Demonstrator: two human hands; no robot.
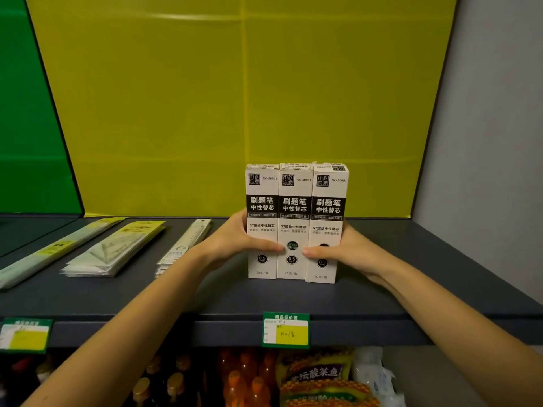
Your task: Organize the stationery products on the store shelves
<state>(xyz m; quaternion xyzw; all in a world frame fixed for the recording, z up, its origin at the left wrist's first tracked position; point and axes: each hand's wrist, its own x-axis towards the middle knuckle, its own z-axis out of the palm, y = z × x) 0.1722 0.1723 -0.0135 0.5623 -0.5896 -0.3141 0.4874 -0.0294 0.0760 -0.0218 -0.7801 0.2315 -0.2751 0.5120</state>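
Three tall white pen refill boxes (pixel 295 201) with black bands stand upright side by side on the dark grey shelf (pixel 223 298), right of centre. My left hand (pixel 235 239) presses against the left box, thumb across its front. My right hand (pixel 349 251) clasps the right box from the other side, thumb on its front. Both hands squeeze the row together. The boxes' bottoms rest on the shelf.
Flat packs of rulers and set squares (pixel 117 248) lie on the shelf's left part. A green and yellow price tag (pixel 285 330) hangs on the shelf's front edge, another (pixel 25 336) at far left. Drink bottles (pixel 246 377) and snack bags (pixel 317 374) fill the shelf below. A grey wall (pixel 484 171) stands on the right.
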